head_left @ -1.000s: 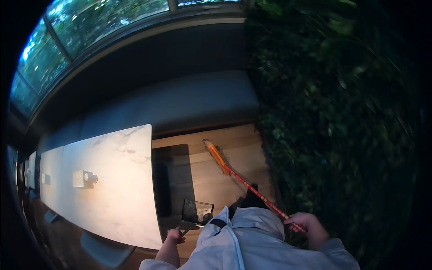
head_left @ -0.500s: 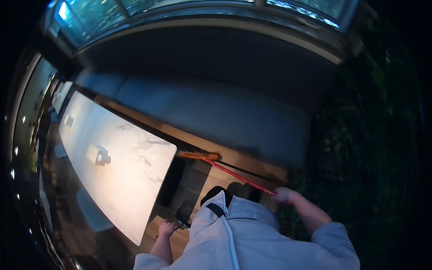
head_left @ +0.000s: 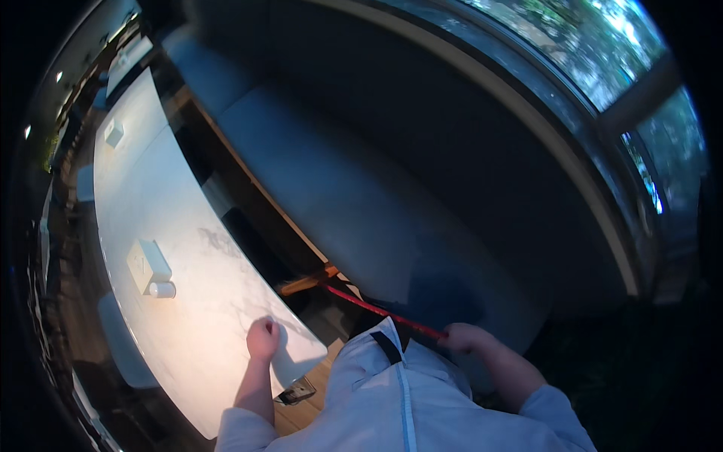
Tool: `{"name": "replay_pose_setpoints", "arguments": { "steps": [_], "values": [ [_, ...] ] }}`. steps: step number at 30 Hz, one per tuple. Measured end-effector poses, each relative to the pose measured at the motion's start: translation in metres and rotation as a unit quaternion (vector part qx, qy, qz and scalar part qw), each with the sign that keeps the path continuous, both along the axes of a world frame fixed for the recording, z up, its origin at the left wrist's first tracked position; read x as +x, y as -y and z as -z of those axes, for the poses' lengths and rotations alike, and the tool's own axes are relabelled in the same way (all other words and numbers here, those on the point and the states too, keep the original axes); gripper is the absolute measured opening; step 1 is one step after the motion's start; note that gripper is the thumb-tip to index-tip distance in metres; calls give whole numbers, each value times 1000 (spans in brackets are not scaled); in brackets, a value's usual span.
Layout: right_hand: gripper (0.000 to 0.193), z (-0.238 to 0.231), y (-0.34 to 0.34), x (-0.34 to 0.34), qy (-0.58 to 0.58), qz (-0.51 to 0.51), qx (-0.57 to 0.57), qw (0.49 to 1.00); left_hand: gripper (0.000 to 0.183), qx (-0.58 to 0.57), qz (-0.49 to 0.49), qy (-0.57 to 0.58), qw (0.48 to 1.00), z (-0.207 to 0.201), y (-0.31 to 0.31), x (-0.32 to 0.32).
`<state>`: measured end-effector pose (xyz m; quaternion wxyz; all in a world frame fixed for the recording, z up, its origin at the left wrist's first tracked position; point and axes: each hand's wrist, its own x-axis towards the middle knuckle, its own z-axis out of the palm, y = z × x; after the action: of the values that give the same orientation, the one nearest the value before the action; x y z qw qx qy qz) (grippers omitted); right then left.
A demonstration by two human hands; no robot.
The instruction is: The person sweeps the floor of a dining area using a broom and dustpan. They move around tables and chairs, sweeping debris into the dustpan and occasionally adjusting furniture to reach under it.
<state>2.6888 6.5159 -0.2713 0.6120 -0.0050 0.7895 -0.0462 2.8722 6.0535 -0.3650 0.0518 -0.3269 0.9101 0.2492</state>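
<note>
My right hand point(head_left: 465, 338) is wrapped round the red handle of a broom point(head_left: 380, 309), which slants away to the left. The broom's orange head point(head_left: 307, 281) lies low in the gap between the marble table point(head_left: 188, 226) and the blue bench seat point(head_left: 316, 166). Over the near corner of that table, my left hand point(head_left: 263, 339) is closed like a fist; whatever it may grip is hidden. Below the table's near edge, by my left forearm, a dark object with a pale rim point(head_left: 296, 392) shows in part, and its kind is unclear.
On the table stand a white tissue box point(head_left: 149, 265), a small white cylinder point(head_left: 162, 290) beside it and another white box point(head_left: 114, 133) farther off. Pale chairs point(head_left: 120, 343) line the table's left side. Windows point(head_left: 587, 53) run above the bench at right.
My view has turned to the right and moved along the bench. My left hand has risen from beside the table's end to above its corner. The broom head stays beside the bench base.
</note>
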Motion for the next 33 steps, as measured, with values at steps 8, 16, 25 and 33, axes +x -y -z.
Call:
{"name": "replay_pose_setpoints", "arguments": {
  "steps": [8,16,25,33],
  "values": [
    [38,-54,128,-182,-24,-127,-54,990,31,-64,34,7,997,-21,144,-147],
    [32,-16,322,-285,-80,-141,-95,982,94,-41,-78,174,981,-11,251,-232],
    [30,116,656,-453,-145,-178,-236,944,102,-103,-212,176,956,-2,438,-369],
    [28,265,1082,-607,-100,-114,-354,923,99,-184,-79,184,962,23,517,-405]
  ]
}}
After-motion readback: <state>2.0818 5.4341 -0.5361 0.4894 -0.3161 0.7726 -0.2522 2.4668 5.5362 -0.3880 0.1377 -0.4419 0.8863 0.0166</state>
